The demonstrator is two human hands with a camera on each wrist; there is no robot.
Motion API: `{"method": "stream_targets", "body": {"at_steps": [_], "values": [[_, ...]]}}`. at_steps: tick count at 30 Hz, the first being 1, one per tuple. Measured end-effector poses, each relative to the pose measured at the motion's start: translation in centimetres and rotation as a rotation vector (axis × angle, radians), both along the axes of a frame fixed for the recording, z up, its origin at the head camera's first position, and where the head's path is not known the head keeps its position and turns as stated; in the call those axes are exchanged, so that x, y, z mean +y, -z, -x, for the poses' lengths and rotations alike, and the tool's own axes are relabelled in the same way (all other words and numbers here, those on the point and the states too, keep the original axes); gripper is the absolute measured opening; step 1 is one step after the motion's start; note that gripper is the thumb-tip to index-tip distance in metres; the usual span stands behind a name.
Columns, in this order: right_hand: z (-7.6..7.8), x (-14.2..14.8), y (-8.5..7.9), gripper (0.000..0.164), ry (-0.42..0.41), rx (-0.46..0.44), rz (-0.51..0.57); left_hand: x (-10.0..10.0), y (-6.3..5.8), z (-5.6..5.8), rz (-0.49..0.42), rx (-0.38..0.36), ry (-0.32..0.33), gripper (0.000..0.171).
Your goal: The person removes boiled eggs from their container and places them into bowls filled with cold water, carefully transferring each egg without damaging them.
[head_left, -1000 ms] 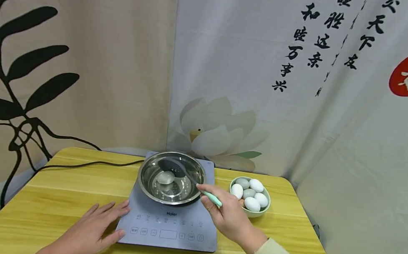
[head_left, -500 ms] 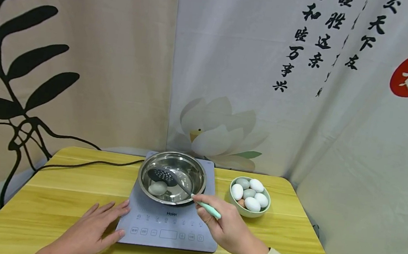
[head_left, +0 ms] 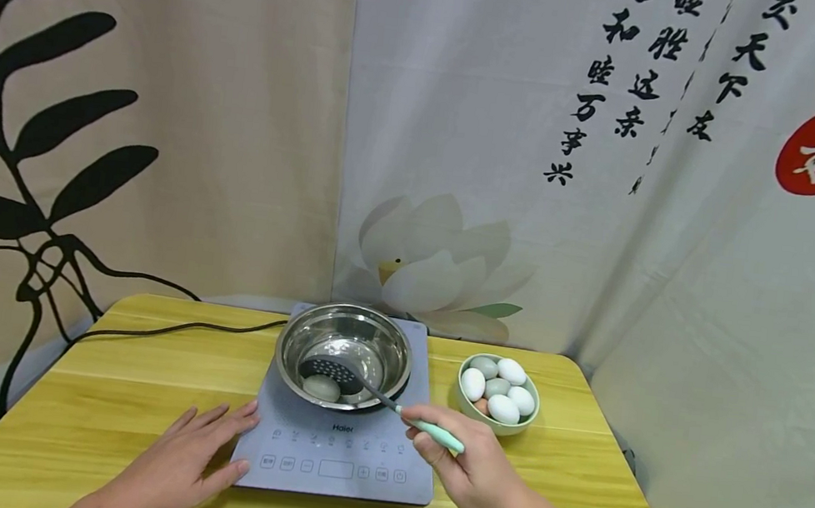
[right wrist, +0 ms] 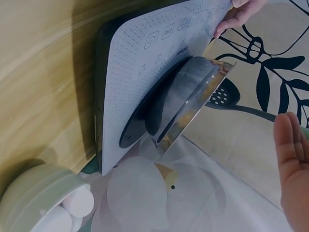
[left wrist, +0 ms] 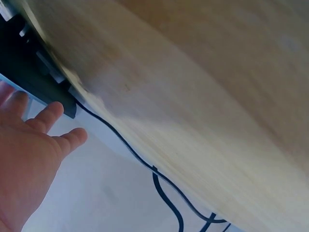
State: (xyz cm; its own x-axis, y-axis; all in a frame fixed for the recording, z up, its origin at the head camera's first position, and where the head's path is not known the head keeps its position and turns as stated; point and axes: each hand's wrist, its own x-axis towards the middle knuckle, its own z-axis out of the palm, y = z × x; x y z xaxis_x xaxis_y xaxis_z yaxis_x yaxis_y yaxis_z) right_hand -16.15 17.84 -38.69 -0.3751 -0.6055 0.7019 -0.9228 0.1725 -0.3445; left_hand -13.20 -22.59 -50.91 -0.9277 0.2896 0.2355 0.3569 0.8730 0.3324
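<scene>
My right hand (head_left: pixel 462 466) grips the mint-green handle of a dark slotted spoon (head_left: pixel 341 374). The perforated head of the spoon is inside a steel bowl (head_left: pixel 303 334), right beside a pale grey-green egg (head_left: pixel 322 388) at the near side. Whether the spoon touches the egg, I cannot tell. The steel bowl stands on a grey induction cooker (head_left: pixel 338 451). With fingers spread, my left hand (head_left: pixel 176 458) rests on the table and touches the left edge of the cooker. In the right wrist view the slotted spoon (right wrist: pixel 227 94) shows past the bowl's rim, and the egg is hidden.
To the right of the cooker, a light green bowl (head_left: pixel 530 420) holds several white, grey-green and brown eggs. A black cord (head_left: pixel 172 329) runs from the cooker over the left part of the wooden table (head_left: pixel 137 374). A printed curtain (head_left: pixel 462 168) hangs behind the table.
The slotted spoon has lowered toward the near side of the steel bowl, where the egg now sits. My right hand has moved nearer and slightly right. The left hand stays put.
</scene>
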Motion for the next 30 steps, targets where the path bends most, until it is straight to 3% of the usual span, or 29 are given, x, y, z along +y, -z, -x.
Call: {"method": "stream_targets", "body": {"at_steps": [4, 7, 14, 18, 25, 30], "values": [[-0.3, 0.7, 0.0, 0.028, -0.007, -0.052, 0.017, 0.0, 0.0, 0.0, -0.001, 0.001, 0.001, 0.061], [-0.3, 1.1, -0.1, 0.031, -0.013, -0.152, 0.050, 0.0, -0.1, 0.0, 0.004, -0.003, -0.002, 0.061], [0.6, 0.7, 0.0, 0.029, -0.027, -0.528, 0.196, 0.0, 0.0, 0.1, 0.009, -0.016, -0.007, 0.062], [1.5, 0.3, 0.3, 0.037, 0.046, -0.738, 0.303, 0.1, 0.0, 0.1, 0.015, -0.024, -0.007, 0.063], [3.9, -0.4, 0.5, 0.043, 0.263, -1.093, 0.528, 0.1, -0.1, 0.2, 0.015, -0.024, -0.008, 0.062], [5.2, -0.4, 1.1, 0.046, 0.289, -1.247, 0.598, 0.0, 0.0, 0.2, 0.012, -0.024, -0.007, 0.062]]}}
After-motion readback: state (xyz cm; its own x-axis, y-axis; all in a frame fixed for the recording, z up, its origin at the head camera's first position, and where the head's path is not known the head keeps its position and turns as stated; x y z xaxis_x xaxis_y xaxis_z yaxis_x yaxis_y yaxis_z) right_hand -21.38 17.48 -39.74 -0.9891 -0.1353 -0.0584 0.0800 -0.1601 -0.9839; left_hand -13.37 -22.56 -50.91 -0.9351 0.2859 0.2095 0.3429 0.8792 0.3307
